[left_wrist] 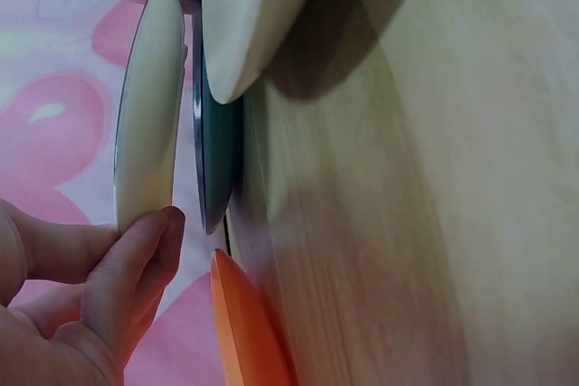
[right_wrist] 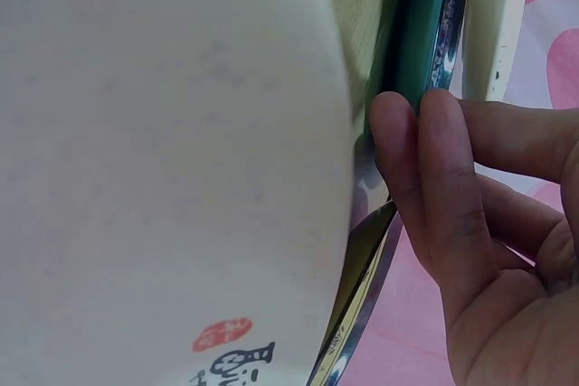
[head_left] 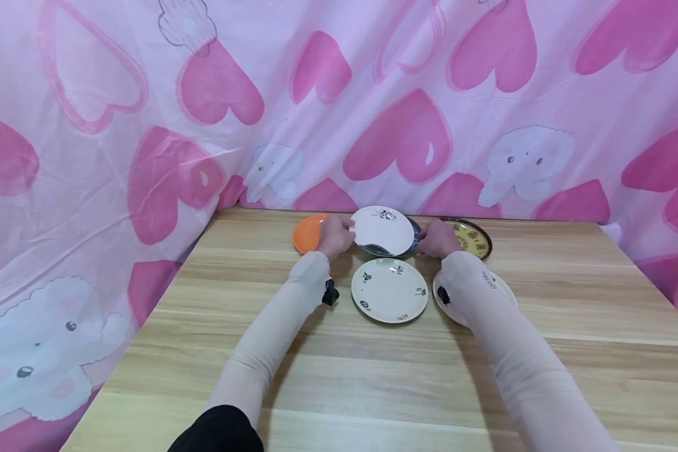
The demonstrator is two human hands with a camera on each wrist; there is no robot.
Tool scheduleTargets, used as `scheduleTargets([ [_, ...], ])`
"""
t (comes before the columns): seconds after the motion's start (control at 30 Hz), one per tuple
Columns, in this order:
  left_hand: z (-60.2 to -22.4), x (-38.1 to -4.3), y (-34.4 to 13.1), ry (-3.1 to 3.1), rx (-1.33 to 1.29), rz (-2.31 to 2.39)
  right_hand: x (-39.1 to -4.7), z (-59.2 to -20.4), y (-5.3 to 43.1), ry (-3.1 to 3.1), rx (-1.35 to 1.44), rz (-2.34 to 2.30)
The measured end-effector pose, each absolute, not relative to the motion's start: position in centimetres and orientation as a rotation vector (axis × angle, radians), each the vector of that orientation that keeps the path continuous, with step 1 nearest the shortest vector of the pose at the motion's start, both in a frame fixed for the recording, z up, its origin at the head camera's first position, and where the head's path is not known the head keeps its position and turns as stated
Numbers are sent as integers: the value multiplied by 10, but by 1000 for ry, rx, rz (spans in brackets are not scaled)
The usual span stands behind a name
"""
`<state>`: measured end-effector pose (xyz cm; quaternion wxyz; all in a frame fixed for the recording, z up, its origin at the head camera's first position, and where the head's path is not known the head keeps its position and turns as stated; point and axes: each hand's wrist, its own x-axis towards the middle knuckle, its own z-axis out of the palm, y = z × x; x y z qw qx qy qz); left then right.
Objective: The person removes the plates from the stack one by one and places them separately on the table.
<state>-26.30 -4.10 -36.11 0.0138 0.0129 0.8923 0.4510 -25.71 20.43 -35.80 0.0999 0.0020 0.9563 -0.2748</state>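
Though glossy, round plate (head_left: 383,230) between hands (head_left: 336,235).

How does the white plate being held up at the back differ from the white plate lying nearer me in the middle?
The held plate is lifted and tilted above a dark plate; the near plate lies flat on the table. The left hand pinches the held plate's rim and the right hand is at its other side; nothing touches the near plate. Both are round and white with small dark markings.
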Motion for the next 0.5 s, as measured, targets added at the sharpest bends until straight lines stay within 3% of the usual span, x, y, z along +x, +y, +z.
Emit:
scheduleTargets([
  [0.5,-360,-258,-53,2769,29,1317,-253,-356,205,2844,5,-782],
])
